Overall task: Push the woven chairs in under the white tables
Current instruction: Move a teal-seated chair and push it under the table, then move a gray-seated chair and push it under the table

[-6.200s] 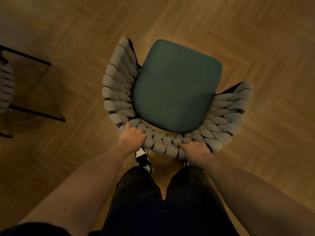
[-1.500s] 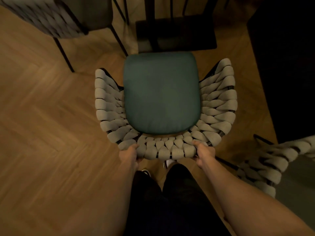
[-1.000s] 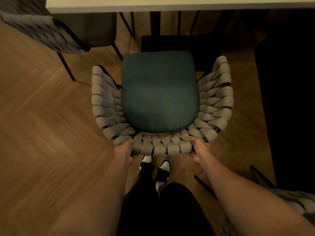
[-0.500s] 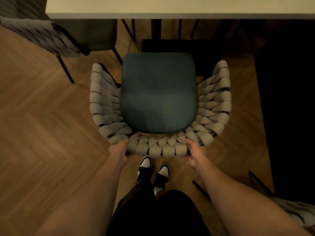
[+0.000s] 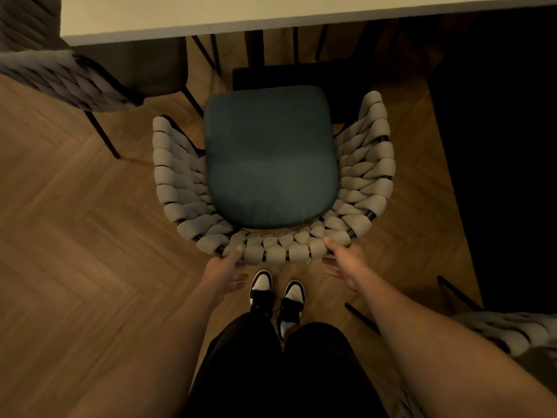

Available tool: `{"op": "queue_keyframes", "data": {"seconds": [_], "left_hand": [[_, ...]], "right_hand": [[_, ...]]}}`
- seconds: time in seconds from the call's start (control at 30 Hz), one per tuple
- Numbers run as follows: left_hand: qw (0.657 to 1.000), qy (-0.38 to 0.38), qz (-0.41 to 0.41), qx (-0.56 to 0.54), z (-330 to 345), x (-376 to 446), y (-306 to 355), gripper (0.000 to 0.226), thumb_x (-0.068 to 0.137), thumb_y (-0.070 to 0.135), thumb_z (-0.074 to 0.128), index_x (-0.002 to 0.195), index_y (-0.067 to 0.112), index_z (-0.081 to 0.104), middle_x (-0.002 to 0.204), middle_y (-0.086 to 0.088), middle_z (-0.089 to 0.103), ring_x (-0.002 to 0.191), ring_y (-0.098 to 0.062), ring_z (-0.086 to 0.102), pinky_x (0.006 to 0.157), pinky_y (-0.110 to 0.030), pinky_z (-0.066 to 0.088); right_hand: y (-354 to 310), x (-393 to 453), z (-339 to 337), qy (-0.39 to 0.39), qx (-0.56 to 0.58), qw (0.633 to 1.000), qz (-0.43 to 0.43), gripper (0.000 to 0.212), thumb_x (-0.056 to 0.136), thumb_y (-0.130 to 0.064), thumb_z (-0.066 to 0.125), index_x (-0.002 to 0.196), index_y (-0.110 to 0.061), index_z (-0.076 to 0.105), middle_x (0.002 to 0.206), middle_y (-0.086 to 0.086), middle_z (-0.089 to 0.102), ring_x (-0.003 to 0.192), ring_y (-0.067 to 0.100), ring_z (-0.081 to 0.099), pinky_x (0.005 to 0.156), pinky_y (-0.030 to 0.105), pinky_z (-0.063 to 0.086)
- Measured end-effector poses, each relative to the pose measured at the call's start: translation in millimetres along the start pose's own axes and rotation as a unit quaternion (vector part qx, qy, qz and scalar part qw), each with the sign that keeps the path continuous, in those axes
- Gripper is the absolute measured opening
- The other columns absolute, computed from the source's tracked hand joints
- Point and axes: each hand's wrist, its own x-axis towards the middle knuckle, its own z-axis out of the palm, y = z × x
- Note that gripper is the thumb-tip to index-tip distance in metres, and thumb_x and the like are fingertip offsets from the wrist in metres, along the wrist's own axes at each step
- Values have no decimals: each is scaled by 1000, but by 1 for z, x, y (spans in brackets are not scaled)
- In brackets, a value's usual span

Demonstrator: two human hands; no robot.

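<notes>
Fingers [image 5: 333,245] outstretched, touching woven chair [image 5: 283,251] back

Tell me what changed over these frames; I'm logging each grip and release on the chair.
The grey woven chair with the green seat cushion was carried across the floor to the white table. Then the left hand and right hand let go of its backrest; their fingers are now straight. The chair stays facing the table, seat not yet under it.

left hand [image 5: 224,271]: fingers loose, extended forward | right hand [image 5: 346,263]: fingers spread, relaxed | both forearms outstretched
</notes>
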Motion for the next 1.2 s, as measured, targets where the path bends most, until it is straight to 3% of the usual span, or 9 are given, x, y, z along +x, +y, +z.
{"op": "queue_keyframes", "data": {"seconds": [0.13, 0.27, 0.43, 0.57, 0.7, 0.83, 0.93, 1.07, 1.2], "left_hand": [[987, -19, 32, 156, -3, -10, -7, 36, 99, 41, 59, 116, 9, 58, 104, -10, 69, 90, -30, 70, 79, -44, 62], [938, -83, 79, 326, 13, -20, -2, 25, 100, 36, 57, 104, 13, 66, 101, -10, 70, 89, -26, 70, 79, -42, 61], [845, -158, 161, 485, 67, -40, 11, 20, 99, 30, 55, 102, 16, 68, 94, -4, 72, 82, -22, 72, 75, -39, 62], [760, -199, 218, 579, 122, -55, 18, 20, 98, 27, 55, 102, 13, 69, 95, -6, 74, 77, -23, 73, 73, -36, 62], [687, -237, 245, 641, 187, -75, 17, 21, 98, 23, 51, 98, 10, 69, 90, -6, 72, 72, -18, 68, 66, -30, 56], [564, -276, 286, 724, 250, -97, 10, 17, 95, 27, 53, 87, 21, 66, 97, -5, 73, 89, -22, 69, 80, -36, 57], [480, -301, 313, 762, 297, -108, 0, 17, 96, 28, 54, 86, 24, 67, 98, -4, 72, 95, -26, 67, 88, -41, 55], [400, -318, 340, 789, 359, -124, -19, 18, 94, 29, 57, 97, 17, 70, 95, -5, 73, 92, -26, 68, 87, -36, 55], [278, -337, 371, 819, 422, -142, -40, 19, 96, 29, 59, 103, 14, 69, 103, -7, 72, 98, -24, 64, 80, -28, 46]], "right_hand": [[16, -22, -7, -5, -124, 992, -26, 53, 92, -35, 70, 137, -16, 51, 117, 6, 68, 91, 21, 73, 64, 34, 62], [32, -51, -16, -40, -178, 983, -36, 34, 95, -25, 66, 127, -14, 58, 107, 7, 69, 98, 27, 71, 80, 39, 60], [58, -75, -38, -16, -136, 990, -26, 22, 94, -24, 66, 115, -17, 63, 96, 5, 70, 87, 21, 69, 73, 36, 56], [78, -92, -69, 19, -88, 995, -31, 5, 94, -27, 66, 99, -27, 63, 103, 2, 70, 96, 22, 71, 74, 36, 58], [96, -104, -109, 64, -30, 997, -31, 12, 93, -20, 61, 105, -20, 66, 100, 11, 73, 92, 25, 71, 79, 39, 59], [124, -102, -152, 101, 2, 994, -30, 15, 93, -22, 63, 107, -19, 68, 96, 1, 68, 85, 16, 65, 80, 31, 55], [142, -102, -183, 136, 43, 989, -27, 21, 92, -18, 63, 113, -17, 65, 101, -1, 64, 76, 9, 58, 62, 15, 49], [163, -106, -219, 177, 75, 981, -16, 24, 91, -26, 65, 113, -18, 66, 111, 5, 68, 96, 20, 64, 76, 26, 49], [184, -112, -249, 212, 91, 973, 15, 36, 92, -28, 63, 123, -10, 67, 122, 11, 68, 110, 27, 62, 90, 37, 49]]}}
